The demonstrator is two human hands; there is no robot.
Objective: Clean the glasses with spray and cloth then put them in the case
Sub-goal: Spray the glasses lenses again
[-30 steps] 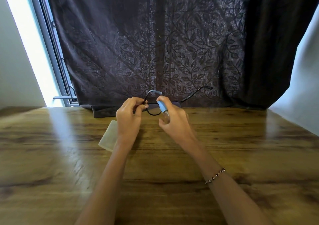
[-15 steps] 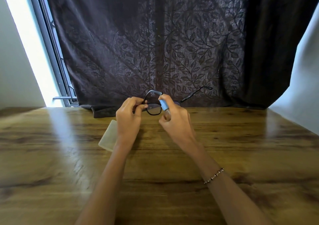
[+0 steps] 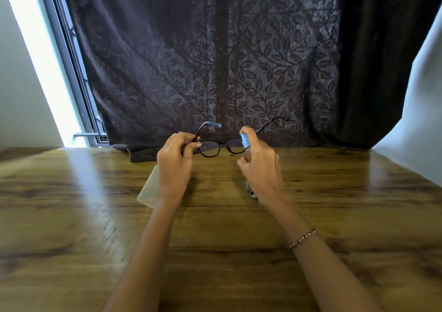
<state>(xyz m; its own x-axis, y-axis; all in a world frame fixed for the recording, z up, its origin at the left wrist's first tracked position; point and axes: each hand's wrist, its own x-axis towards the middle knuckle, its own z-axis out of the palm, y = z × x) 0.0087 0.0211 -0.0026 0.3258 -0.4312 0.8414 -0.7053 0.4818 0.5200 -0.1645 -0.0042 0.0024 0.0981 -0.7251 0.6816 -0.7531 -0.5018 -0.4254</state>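
Fingers of the right hand (image 3: pixel 262 168) are wrapped round a small spray bottle (image 3: pixel 245 143), forefinger on top of its pale blue head, which stands just in front of the right lens of the glasses (image 3: pixel 211 147). Leftward from that hand the dark frame runs crosswise, its long axis side to side, both temples unfolded and pointing away toward the curtain (image 3: pixel 239 60). At the far end of that axis the left hand (image 3: pixel 174 161) pinches the frame by the hinge of the left temple and holds it off the wooden table (image 3: pixel 215 252). The nozzle seems to face the lenses, though its exact aim is too small to read. The left lens lies further from the bottle than the right one, so the next spray likely calls for a short sideways shift of bottle or frame. Below the right wrist a crumpled bit of cloth (image 3: pixel 250 189) peeps out on the table; beside and partly under the left wrist lies a pale, translucent case (image 3: pixel 148 189), nearer to the left hand.
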